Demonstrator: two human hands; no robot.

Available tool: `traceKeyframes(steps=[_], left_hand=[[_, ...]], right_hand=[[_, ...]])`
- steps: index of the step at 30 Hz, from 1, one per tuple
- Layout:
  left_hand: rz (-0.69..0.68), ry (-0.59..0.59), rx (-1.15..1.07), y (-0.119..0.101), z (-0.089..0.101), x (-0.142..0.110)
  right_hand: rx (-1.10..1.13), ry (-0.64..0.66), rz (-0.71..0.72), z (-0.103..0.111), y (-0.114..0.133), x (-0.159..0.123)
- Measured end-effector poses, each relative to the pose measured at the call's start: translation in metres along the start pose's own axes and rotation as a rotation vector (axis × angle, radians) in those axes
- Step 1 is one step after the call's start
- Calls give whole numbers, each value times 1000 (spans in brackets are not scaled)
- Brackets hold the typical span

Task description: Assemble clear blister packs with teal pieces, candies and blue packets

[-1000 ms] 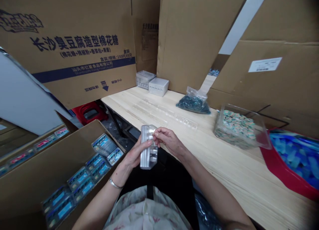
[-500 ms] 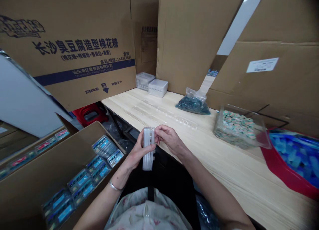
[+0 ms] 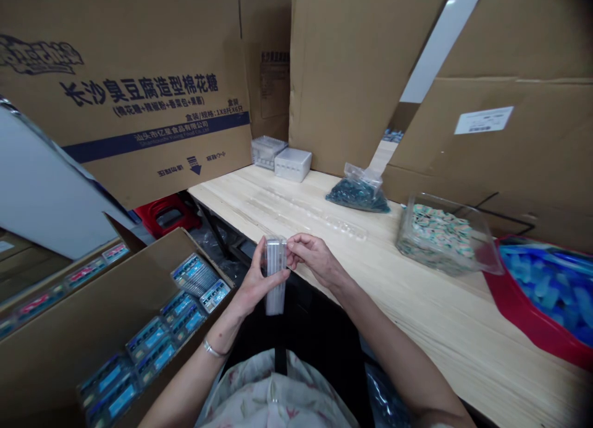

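Upright between my hands stands a clear plastic blister tray (image 3: 275,292), seen nearly edge-on. My left hand (image 3: 256,281) wraps its lower side, with the fingers hidden behind it. My right hand (image 3: 311,254) pinches its upper right edge between thumb and fingertips. Both hands are above the gap between the front edge of the light wooden table (image 3: 417,298) and an open cardboard carton (image 3: 115,298). Blue-labelled packs (image 3: 194,275) lie in that carton, just left of my left hand.
A flat clear tray (image 3: 310,209) lies on the table. Farther along are a white box (image 3: 293,164), a clear box (image 3: 269,152), a bag of teal pieces (image 3: 357,195), a clear tub of speckled pieces (image 3: 440,233) and a red tub of blue pieces (image 3: 546,292). Large cartons stand behind.
The blister tray has turned from showing its broad face to nearly edge-on, and it stays upright in both hands. The view has shifted slightly.
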State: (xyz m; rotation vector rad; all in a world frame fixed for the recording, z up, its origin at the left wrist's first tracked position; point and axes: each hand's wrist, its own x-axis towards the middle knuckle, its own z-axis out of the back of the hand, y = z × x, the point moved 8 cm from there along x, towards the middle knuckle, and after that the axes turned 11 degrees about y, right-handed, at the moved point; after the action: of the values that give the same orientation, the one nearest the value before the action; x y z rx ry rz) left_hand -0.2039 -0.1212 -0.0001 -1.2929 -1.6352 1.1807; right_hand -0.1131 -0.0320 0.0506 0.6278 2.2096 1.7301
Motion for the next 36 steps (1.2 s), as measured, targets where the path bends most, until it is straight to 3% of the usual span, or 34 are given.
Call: traceKeyframes(steps=[10,14,18,21,24,27,30,36], left_hand=[[6,10,-72,-1,-2,1],[155,75,-390,19,-13,11],[205,16,-673,37,-20,14],[208,-23,-740,42,-25,10],[203,-8,-749,40,-30,7],[217,10,-718,42,-30,4],[213,46,-664,42,-28,3],[100,122,-486,35,-25,2]], right_hand=[[-69,58,-10,-7,-2,1],[-92,92,21,-7,-15,6],[-160,-7,62,9,-27,2],[-417,-52,136,9,-19,-7],[-767,-67,266,-6,-3,-18],[-955,-103,323,-19,6,-23],[-924,-162,308,-17,13,-23],[-525,-198,232,-14,28,-17]])
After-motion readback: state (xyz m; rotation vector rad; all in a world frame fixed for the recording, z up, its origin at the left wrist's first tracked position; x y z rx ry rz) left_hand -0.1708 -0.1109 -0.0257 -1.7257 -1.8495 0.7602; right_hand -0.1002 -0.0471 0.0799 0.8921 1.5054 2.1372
